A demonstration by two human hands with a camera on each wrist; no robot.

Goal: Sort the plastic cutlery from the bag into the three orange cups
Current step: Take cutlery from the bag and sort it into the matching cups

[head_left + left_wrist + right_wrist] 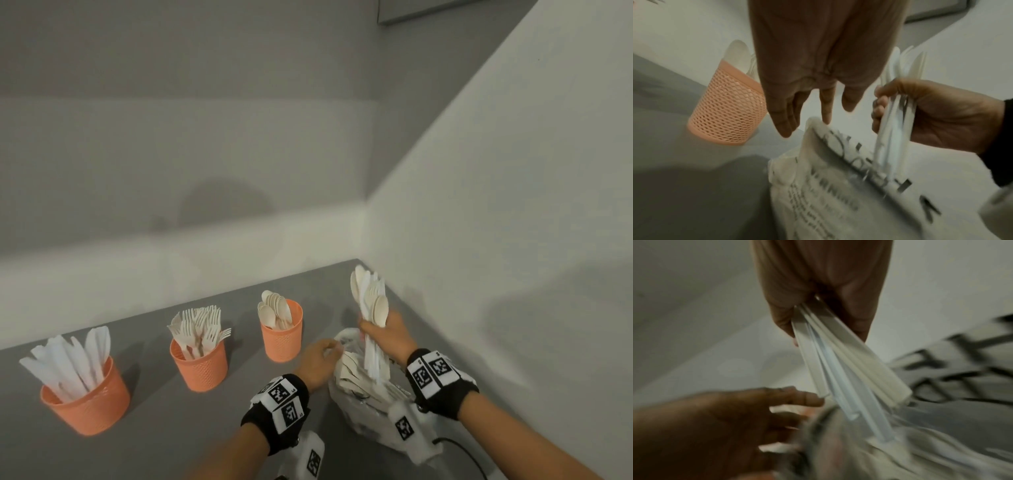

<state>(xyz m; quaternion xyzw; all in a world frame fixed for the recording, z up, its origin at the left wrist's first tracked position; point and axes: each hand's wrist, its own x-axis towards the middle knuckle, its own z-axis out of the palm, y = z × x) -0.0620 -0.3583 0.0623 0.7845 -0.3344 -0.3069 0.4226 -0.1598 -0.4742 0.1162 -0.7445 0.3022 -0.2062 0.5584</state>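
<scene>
My right hand [383, 334] grips a mixed bundle of cutlery [371, 308] upright, its handle ends still in the mouth of the clear printed bag [363, 394]. The same bundle of cutlery [840, 363] fans out below my right hand's fingers [781, 321] in the right wrist view. My left hand [317, 359] reaches with straight fingers [785, 113] to the bag [838, 186] rim and holds nothing. Three orange mesh cups stand in a row: the knife cup [85, 401], the fork cup [200, 366] and the spoon cup [282, 337].
The grey table [154, 428] ends at white walls [479, 240] behind and to the right, forming a corner close to the bag. A black cable [462, 452] runs near the table's front right. The spoon cup [727, 105] stands just left of the bag.
</scene>
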